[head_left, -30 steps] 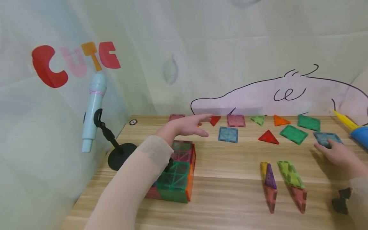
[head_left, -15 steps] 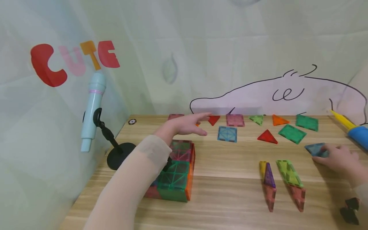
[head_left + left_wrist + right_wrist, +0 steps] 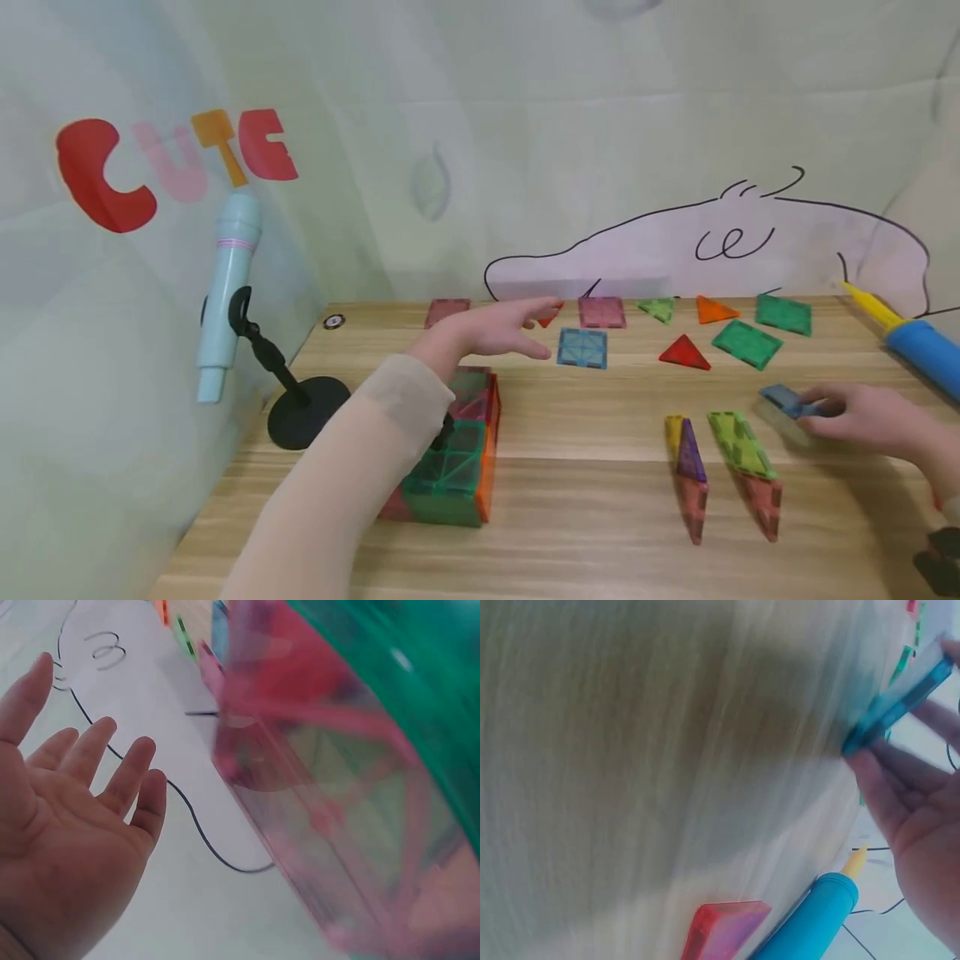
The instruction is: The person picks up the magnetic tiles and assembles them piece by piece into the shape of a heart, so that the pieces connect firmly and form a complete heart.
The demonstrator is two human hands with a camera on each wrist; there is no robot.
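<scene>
My right hand [image 3: 870, 418] pinches a translucent blue magnetic tile [image 3: 786, 402] above the table, right of the small standing tiles. In the right wrist view the blue tile [image 3: 900, 701] is tilted between thumb and fingers. My left hand [image 3: 498, 327] hovers palm-side down behind a box built of magnetic tiles [image 3: 446, 458], its fingers extended and nothing in them. The left wrist view shows that hand [image 3: 82, 802] relaxed beside the pink and green box wall [image 3: 322, 765]. My left forearm hides part of the box.
Flat tiles lie along the back, among them a blue square [image 3: 582, 348], a red triangle [image 3: 684, 352] and a green square [image 3: 747, 344]. Two narrow standing tile shapes [image 3: 742, 446] are at centre right. A microphone stand [image 3: 307, 412] is at left, a blue pump [image 3: 926, 354] at right.
My right hand has picked up the blue tile from the back right of the table and carried it left and nearer. The left hand stays nearly still.
</scene>
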